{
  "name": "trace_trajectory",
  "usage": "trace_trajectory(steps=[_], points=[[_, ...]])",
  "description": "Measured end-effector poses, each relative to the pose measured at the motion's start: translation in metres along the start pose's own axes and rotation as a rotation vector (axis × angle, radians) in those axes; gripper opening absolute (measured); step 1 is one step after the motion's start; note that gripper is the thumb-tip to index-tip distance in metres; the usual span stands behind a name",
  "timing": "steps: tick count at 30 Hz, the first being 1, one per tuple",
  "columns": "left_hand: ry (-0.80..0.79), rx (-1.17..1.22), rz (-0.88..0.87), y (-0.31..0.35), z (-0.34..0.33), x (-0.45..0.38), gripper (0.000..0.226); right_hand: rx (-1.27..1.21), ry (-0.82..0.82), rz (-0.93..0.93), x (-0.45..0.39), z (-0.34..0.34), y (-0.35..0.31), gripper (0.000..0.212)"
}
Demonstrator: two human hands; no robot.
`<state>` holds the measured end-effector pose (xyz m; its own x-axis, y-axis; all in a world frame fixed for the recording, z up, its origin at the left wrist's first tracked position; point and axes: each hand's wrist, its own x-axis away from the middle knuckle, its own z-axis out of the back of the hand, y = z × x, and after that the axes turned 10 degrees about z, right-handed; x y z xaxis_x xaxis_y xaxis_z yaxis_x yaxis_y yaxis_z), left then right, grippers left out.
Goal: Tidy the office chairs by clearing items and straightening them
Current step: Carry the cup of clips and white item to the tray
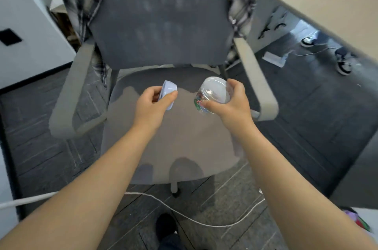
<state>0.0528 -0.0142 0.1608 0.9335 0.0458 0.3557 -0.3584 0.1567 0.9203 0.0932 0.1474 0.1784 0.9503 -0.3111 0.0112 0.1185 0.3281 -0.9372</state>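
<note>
Two bare forearms reach fwd over an office chair. Nearest the camera, below the arms, a dark shoe stands on the grey carpet floor, and a white cord loops across the floor betw. shoe and chair base.

Left hand: fingers curled tight on a pale lavender lid, held edge-on, thumb on the near side, fingertips wrapped over its rim. Right hand: clamped round a clear plastic jar, tilted w/ its open mouth turned toward the left hand; coloured paper clips sit in the low part of the jar, just by the thumb. Lid and jar are near each other but apart, a gap of seat showing betw. them. Both are held above the seat, not resting on it.

Under both hands the seat cushion is grey and bare. Armrests flank the grips: one left of the lid hand, one right of the jar hand. Beyond the hands rises the dark backrest, w/ a plaid shirt draped over its top and hanging down both sides.

Further right of the jar hand, a light desk edge runs diagonally; under it, someone's feet in white-and-dark sneakers, blurred. Far left of the lid hand, a white wall panel.
</note>
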Motion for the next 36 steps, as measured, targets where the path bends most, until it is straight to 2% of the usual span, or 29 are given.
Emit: trace_trajectory(steps=[2, 5, 9, 12, 14, 17, 20, 26, 31, 34, 36], points=[[-0.058, -0.023, -0.039, 0.023, -0.016, 0.027, 0.009, -0.007, 0.048, 0.013, 0.017, 0.035, -0.013, 0.084], [-0.165, -0.034, -0.092, 0.056, -0.045, 0.062, 0.010, 0.001, 0.123, 0.020, 0.042, 0.086, -0.025, 0.086], [-0.305, -0.061, -0.151, 0.088, -0.088, 0.093, 0.022, 0.038, 0.241, -0.004, 0.073, 0.151, -0.034, 0.089], [-0.463, -0.090, -0.187, 0.107, -0.121, 0.111, 0.023, 0.075, 0.339, -0.034, 0.093, 0.193, -0.039, 0.090], [-0.550, -0.122, -0.203, 0.118, -0.144, 0.123, 0.021, 0.088, 0.419, -0.055, 0.108, 0.218, -0.043, 0.089], [-0.675, -0.170, -0.228, 0.131, -0.175, 0.146, 0.004, 0.110, 0.523, -0.076, 0.135, 0.249, -0.049, 0.084], [-0.791, -0.207, -0.285, 0.143, -0.202, 0.170, 0.013, 0.138, 0.640, -0.094, 0.164, 0.279, -0.056, 0.083], [-0.974, -0.278, -0.345, 0.158, -0.255, 0.225, 0.011, 0.224, 0.859, -0.156, 0.222, 0.338, -0.059, 0.080], [-1.070, -0.330, -0.361, 0.163, -0.303, 0.278, 0.008, 0.267, 0.943, -0.180, 0.259, 0.390, -0.052, 0.078], [-1.079, -0.351, -0.396, 0.161, -0.336, 0.305, 0.011, 0.265, 0.963, -0.171, 0.278, 0.425, -0.043, 0.077], [-1.075, -0.368, -0.412, 0.159, -0.361, 0.324, 0.004, 0.267, 0.965, -0.158, 0.291, 0.453, -0.035, 0.076]])
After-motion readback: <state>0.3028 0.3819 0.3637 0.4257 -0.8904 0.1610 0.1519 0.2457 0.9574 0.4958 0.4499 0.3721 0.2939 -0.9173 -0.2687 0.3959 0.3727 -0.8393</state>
